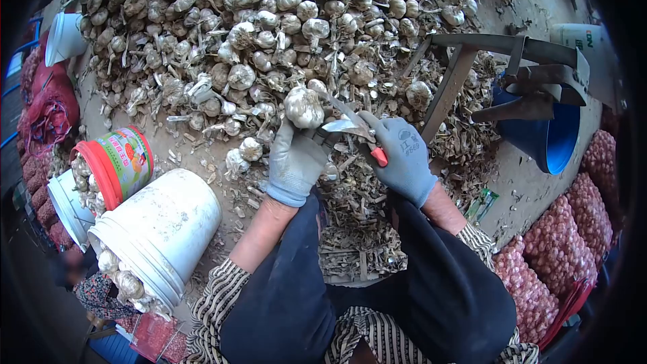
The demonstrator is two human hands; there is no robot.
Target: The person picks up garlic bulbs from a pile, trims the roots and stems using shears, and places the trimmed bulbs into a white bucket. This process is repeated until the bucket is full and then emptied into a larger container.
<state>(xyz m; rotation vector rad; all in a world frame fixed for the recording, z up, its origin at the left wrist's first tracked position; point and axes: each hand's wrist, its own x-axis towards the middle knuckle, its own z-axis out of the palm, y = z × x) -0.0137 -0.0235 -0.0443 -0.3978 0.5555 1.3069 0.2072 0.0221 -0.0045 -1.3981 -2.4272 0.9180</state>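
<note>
Far left of the hands: a red sack, with a labelled bucket nearer, garlic showing at its red rim. Closer in, a white bucket lies tilted, its mouth turned down-left, away from the hands, garlic showing there.

Left hand: gloved, fingers closed around one bulb, held up at the fingertips, on the far side of the palm. The bulb's rounded side faces up; which way its stem end points cannot be told. Loose garlic is heaped beyond both hands.

Right hand: gloved, clamped on the shears, red handle at the palm. Their long axis runs from this hand leftward and slightly away; the blades stand parted, tips towards the bulb. Contact between the two cannot be confirmed. The hands are near each other, gap not clear.

Right of the right hand: a metal frame, then a blue bucket. Nearer and farther right, filled mesh sacks.
</note>
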